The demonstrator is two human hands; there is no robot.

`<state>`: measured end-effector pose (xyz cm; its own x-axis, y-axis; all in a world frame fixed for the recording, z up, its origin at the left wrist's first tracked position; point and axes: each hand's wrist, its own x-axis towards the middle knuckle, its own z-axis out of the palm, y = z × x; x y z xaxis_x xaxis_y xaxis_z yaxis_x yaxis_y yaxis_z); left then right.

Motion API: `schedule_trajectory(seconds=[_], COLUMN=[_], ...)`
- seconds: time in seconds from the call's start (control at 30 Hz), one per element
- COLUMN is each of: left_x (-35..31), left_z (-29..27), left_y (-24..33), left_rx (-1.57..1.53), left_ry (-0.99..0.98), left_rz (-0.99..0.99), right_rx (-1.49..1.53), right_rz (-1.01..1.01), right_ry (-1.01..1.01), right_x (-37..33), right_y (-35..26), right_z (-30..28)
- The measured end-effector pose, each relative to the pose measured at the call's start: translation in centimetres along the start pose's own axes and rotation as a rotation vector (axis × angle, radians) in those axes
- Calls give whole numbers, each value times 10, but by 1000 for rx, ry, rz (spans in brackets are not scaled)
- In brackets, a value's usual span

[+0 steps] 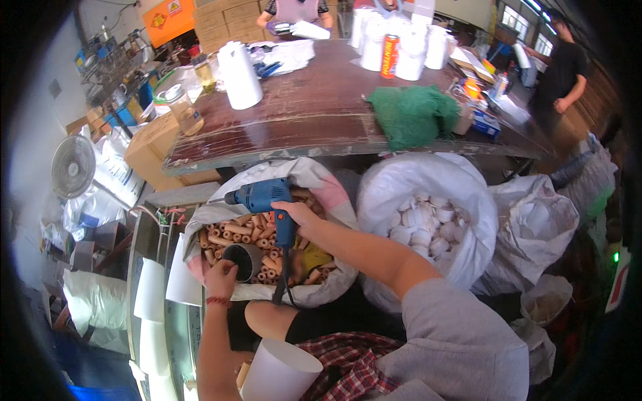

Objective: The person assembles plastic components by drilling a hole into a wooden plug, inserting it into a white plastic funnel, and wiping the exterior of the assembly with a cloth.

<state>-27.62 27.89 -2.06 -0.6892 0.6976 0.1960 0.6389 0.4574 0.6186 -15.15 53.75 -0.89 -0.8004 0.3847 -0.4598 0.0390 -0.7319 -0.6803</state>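
Observation:
My right hand [294, 215] grips a blue power drill [264, 195] by its handle, and the bit points left. Below the drill is an open sack [338, 260] full of short tan tubes [234, 230], with a grey open-topped cylinder [249, 259] among them. My left hand [221, 281] is at the left side of this cylinder, fingers pinched together near its rim. Whether they hold the rim or something small, I cannot make out. A white cylinder [275, 374] leans in my lap.
A second white sack [468, 260] with round white pieces [428, 224] stands to the right. Ahead, a dark wooden table [314, 100] carries white rolls, a green mesh bag [411, 113] and jars. White tubes [150, 287] stand at left beside a fan [73, 167]. Other people are beyond the table.

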Motion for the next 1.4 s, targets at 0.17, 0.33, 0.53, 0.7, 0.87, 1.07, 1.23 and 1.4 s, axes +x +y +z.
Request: schedule_trajectory(seconds=[0.17,0.33,0.53,0.7,0.87,1.07,1.23,1.4], left_x=[-61,-144,-235,-313,-318,-333,-333,-312], left_z=[-58,-114,-139,-145,-129,-135,-125,-126], left_y=[4,-56,-73,-94,-68,-64,-67,-60], left_rx=[-115,-235,-598,-611,-557,-841,-883,-920], left_ry=[23,43,312,380,426,378,341,258], left_rz=[32,-346,-576,-634,-722,-739,-680,-653], right_rx=[-94,-341,-374,-539,-530,-502,-507,-527], right_rz=[-77,-65,216,388,499,424,452,447], right_ry=[-72,-164,-440,-549,-468,-433,-395,-398], right_x=[-71,-123,-168,-172,-153,-157,-150,-145], right_y=[-23,-17,27,75,120,128,128,123], right_z=[-27,-26,3,21,-14,-15,-20,-15])
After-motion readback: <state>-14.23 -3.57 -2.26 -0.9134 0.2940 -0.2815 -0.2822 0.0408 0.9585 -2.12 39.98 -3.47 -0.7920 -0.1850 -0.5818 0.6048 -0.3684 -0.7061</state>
